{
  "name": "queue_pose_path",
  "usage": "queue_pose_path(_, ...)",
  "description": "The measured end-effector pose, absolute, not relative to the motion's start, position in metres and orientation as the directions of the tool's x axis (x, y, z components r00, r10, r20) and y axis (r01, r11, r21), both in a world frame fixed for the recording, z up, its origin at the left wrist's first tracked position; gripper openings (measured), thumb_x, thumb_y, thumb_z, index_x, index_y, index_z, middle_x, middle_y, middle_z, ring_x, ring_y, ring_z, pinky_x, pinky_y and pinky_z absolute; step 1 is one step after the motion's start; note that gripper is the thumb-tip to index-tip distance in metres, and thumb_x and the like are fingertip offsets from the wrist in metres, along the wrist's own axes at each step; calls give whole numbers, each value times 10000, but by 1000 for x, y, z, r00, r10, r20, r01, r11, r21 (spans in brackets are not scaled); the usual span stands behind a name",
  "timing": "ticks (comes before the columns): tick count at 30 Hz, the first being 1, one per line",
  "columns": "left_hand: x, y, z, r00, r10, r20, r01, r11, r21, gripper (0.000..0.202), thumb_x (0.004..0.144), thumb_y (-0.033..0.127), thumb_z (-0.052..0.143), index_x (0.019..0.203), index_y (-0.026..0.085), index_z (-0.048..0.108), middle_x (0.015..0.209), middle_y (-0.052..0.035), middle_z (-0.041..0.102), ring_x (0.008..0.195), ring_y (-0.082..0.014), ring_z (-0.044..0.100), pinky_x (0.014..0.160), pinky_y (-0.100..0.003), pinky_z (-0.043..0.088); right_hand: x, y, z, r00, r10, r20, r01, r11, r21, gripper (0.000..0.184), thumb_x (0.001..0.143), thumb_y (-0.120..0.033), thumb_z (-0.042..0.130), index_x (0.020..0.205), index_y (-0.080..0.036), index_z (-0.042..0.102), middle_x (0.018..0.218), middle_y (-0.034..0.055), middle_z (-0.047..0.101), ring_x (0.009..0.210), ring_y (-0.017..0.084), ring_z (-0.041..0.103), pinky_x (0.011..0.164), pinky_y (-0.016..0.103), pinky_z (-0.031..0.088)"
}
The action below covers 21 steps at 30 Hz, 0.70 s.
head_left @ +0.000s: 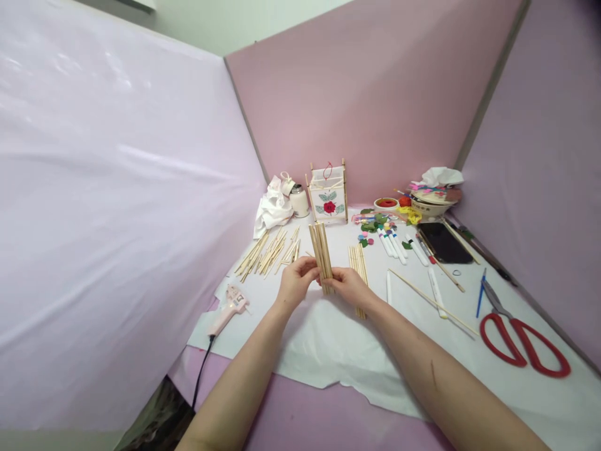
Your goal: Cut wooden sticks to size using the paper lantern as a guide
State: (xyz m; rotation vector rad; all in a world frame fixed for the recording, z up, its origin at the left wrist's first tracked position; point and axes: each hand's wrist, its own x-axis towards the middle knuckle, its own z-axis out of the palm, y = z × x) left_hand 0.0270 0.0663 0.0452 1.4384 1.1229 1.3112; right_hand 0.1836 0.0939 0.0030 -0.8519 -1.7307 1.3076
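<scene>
Bundle of slim tan wooden sticks (321, 247): stands nearly upright, leaning slightly, between two bare hands above the middle of the worktable.
Left hand (297, 279): thumb and fingertips close on the bundle's left side.
Right hand (350, 287): fingers grip its lower right side, near the other fingertips.
Flat row of tan wooden sticks (359, 260): lies side by side, partly behind the right wrist.
Scattered tan wooden sticks (267, 252): spread at left, beyond a pale pink glue gun (229, 311) with a black cord.
Craft supplies: white-barrelled markers (398, 247), a black phone (445, 243) and red-handled scissors (513, 321) fill the right side.
Far edge: a lidded white jar (299, 203) sits beside a stick-framed white fabric panel (329, 195) bearing a red rose; a patterned bowl (429, 208) holds a heap at right.
Work surface: a white sheet (314, 363) with an uneven near edge covers a pink-lilac tabletop (300, 413).
Booth walls: glossy pale lilac sheeting (126, 188) at left, a dusty-pink panel (370, 106) behind, a mauve panel (539, 156) at right.
Room: a pale green wall (197, 25) shows above.
</scene>
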Motion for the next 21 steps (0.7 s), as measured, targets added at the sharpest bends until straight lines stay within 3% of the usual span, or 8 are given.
queue_pose_path(7,24,64,50,97,970,223,85,-231,969,147,748,196,675,880,153,626,820,-37,716,731,-169,683,688,-297,552,185,92,3,-486,846,218,33,267,-963,290,814,-364,586,933,-139,724,909,65,740,856,235,669,807,356,497)
queue_pose_path(14,30,73,68,234,951,202,-38,-199,979,412,752,243,719,1140,145,621,1133,-133,689,1090,-267,638,942,-417,497,183,94,-5,-486,858,164,61,221,-973,283,803,-352,597,918,-131,732,917,92,739,840,241,672,807,375,505)
queue_pose_path(21,43,74,75,203,946,252,-2,-257,966,275,788,348,694,945,126,654,925,-117,732,905,-255,698,834,-406,540,185,98,-6,-478,861,172,34,214,-976,280,785,-356,618,913,-136,733,897,85,740,842,249,677,806,385,511)
